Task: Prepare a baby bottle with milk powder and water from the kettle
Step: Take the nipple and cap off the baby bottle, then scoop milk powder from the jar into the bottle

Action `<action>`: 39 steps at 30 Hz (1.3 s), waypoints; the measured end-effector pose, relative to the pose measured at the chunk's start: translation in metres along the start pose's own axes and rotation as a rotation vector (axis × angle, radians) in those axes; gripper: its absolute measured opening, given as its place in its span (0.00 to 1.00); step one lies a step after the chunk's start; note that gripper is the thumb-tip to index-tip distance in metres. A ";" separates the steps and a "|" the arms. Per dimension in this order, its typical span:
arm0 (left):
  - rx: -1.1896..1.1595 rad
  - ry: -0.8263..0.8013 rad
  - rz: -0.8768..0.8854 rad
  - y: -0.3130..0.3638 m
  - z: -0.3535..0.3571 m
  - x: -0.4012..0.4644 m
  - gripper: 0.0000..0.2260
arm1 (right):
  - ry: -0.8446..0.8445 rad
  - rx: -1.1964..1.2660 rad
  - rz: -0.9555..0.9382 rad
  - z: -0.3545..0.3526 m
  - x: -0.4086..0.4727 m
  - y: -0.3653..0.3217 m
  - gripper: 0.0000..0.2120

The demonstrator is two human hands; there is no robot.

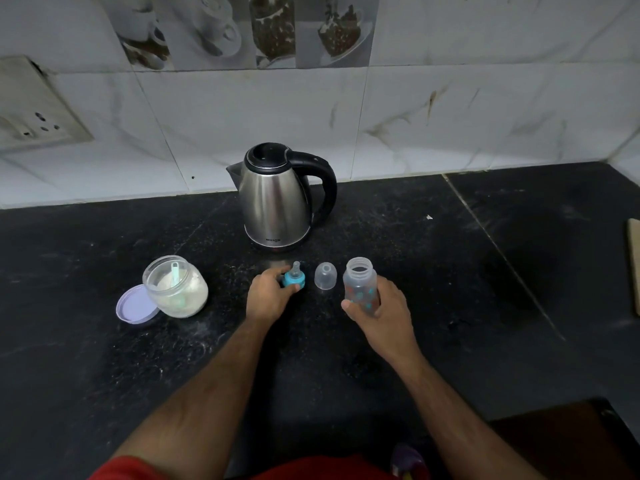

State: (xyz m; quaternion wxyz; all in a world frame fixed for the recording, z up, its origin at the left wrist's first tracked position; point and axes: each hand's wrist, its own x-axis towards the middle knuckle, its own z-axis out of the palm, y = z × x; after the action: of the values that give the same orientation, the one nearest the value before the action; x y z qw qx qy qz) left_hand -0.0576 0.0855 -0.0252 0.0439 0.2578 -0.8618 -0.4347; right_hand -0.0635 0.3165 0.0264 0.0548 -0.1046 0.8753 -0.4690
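Note:
An open, empty baby bottle [360,283] with blue and orange dots stands upright on the black counter, and my right hand [379,313] grips its lower half. My left hand [268,296] holds the blue nipple ring [294,278], which sits on the counter with its teat pointing up. Between the two lies the clear bottle cap [325,276]. To the left is an open glass jar of milk powder [176,287] with a pale green scoop inside. A steel kettle [277,199] with a black lid and handle stands behind, its lid down.
The jar's lilac lid [136,305] leans against the jar's left side. A wall socket [38,109] is at the far left on the tiled wall. A wooden board edge [634,268] shows at the right. The counter [485,271] is dusted with white specks.

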 end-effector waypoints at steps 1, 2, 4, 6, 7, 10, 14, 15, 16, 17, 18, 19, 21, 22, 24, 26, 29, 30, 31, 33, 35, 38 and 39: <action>0.017 -0.002 0.002 -0.001 0.001 0.000 0.24 | -0.002 -0.006 0.001 0.000 0.000 0.000 0.27; 0.036 0.000 0.007 -0.002 0.002 0.000 0.24 | -0.003 -0.011 0.003 0.001 0.000 0.000 0.27; 0.065 0.012 0.010 -0.004 0.003 0.000 0.25 | -0.005 -0.012 0.007 0.002 0.001 0.000 0.27; 0.069 0.007 0.008 -0.004 0.003 0.000 0.26 | -0.004 -0.007 0.008 0.004 0.001 0.000 0.27; 0.055 -0.003 0.007 -0.004 0.003 -0.001 0.27 | -0.005 -0.005 0.011 0.004 0.001 0.000 0.27; -0.025 0.018 0.008 -0.004 0.001 -0.008 0.29 | -0.022 0.004 0.012 0.006 0.002 0.000 0.28; -0.089 0.159 0.044 -0.008 -0.005 -0.034 0.15 | -0.056 0.071 0.023 0.010 0.002 -0.001 0.26; -0.129 0.162 0.052 -0.009 -0.006 -0.042 0.11 | -0.074 0.082 0.031 0.013 0.001 -0.002 0.27; -0.181 0.142 0.056 -0.011 -0.007 -0.050 0.09 | -0.095 0.083 0.039 0.017 0.001 -0.003 0.27; -0.231 0.105 0.058 -0.012 -0.008 -0.058 0.08 | -0.116 0.079 0.042 0.022 0.000 -0.004 0.28; -0.269 0.063 0.061 -0.014 -0.010 -0.065 0.09 | -0.138 0.076 0.038 0.029 0.000 -0.006 0.27; -0.293 0.025 0.067 -0.017 -0.011 -0.072 0.10 | -0.159 0.075 0.031 0.036 0.000 -0.008 0.27; -0.318 -0.027 0.066 -0.024 -0.016 -0.084 0.11 | -0.209 0.071 0.018 0.053 0.000 -0.015 0.26; -0.328 -0.039 0.059 -0.028 -0.020 -0.088 0.12 | -0.236 0.067 0.009 0.063 0.000 -0.020 0.26; -0.340 -0.035 0.056 -0.036 -0.030 -0.094 0.14 | -0.280 0.054 -0.020 0.082 0.001 -0.029 0.25; -0.348 -0.009 0.058 -0.044 -0.042 -0.097 0.17 | -0.314 0.036 -0.044 0.100 0.004 -0.039 0.23; -0.338 0.033 0.027 -0.056 -0.062 -0.098 0.20 | -0.363 0.001 -0.065 0.125 0.007 -0.054 0.20; -0.332 0.041 0.013 -0.060 -0.068 -0.097 0.20 | -0.368 -0.012 -0.076 0.132 0.008 -0.059 0.20; -0.322 0.043 0.001 -0.063 -0.074 -0.096 0.19 | -0.368 -0.023 -0.085 0.139 0.009 -0.063 0.21; -0.290 0.032 -0.013 -0.068 -0.084 -0.092 0.17 | -0.364 -0.040 -0.095 0.151 0.010 -0.070 0.22; -0.246 0.015 -0.016 -0.071 -0.093 -0.089 0.16 | -0.351 -0.068 -0.094 0.160 0.010 -0.075 0.23; -0.191 -0.019 -0.023 -0.074 -0.101 -0.086 0.16 | -0.337 -0.114 -0.085 0.166 0.007 -0.080 0.23; -0.178 -0.032 -0.024 -0.075 -0.104 -0.086 0.16 | -0.338 -0.127 -0.080 0.168 0.006 -0.080 0.23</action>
State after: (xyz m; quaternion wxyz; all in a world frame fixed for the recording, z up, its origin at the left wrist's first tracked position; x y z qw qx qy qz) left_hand 0.0778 0.0151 -0.0061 0.0475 0.2563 -0.8170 -0.5143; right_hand -0.0261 0.1361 0.0001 0.1759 -0.2199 0.8767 -0.3901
